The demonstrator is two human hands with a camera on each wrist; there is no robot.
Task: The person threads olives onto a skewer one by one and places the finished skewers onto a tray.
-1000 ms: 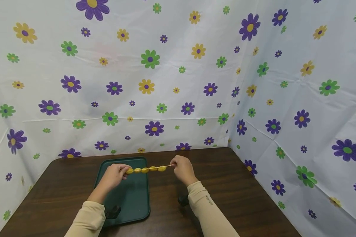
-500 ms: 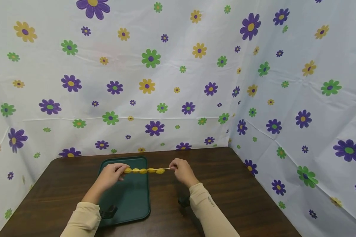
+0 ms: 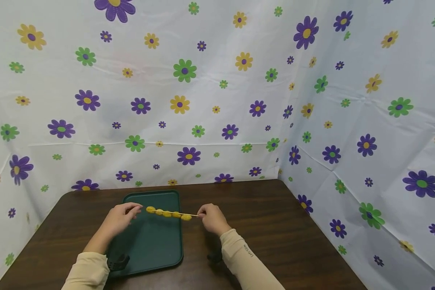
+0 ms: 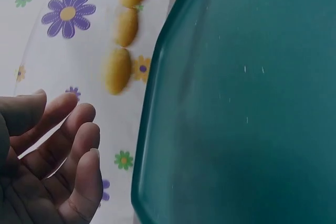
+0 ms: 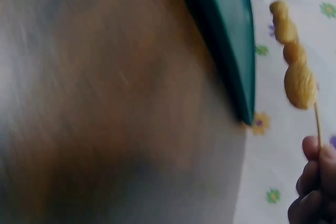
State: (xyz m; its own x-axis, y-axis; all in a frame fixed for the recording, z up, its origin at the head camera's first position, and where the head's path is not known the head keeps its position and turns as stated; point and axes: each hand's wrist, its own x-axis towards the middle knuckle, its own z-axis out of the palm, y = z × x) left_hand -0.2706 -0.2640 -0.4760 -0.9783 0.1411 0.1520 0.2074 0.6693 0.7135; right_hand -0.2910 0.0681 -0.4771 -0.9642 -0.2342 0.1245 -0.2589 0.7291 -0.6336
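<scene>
My right hand [image 3: 213, 218] pinches the bare end of a thin wooden skewer [image 3: 191, 214]. Several yellow oval balls [image 3: 167, 214] are threaded along it, and it tilts slightly up to the left above the tray and the table. In the right wrist view, thumb and fingertips grip the stick below the biggest-looking ball [image 5: 301, 87]. My left hand [image 3: 118, 219] hangs over the tray's left side, just short of the skewer's far end, and touches nothing. Seen from the left wrist, its fingers [image 4: 86, 140] are loosely bent, apart from the blurred end ball [image 4: 119, 72].
A dark green tray [image 3: 156, 241] with a raised rim lies on the brown wooden table [image 3: 261, 225], left of the middle. White cloth [image 3: 217, 133] printed with flowers hangs behind the table and along its right side.
My left hand has let go of the skewer's far end and drawn back to the left. The right hand has moved left and slightly down, carrying the skewer, which now tilts.
</scene>
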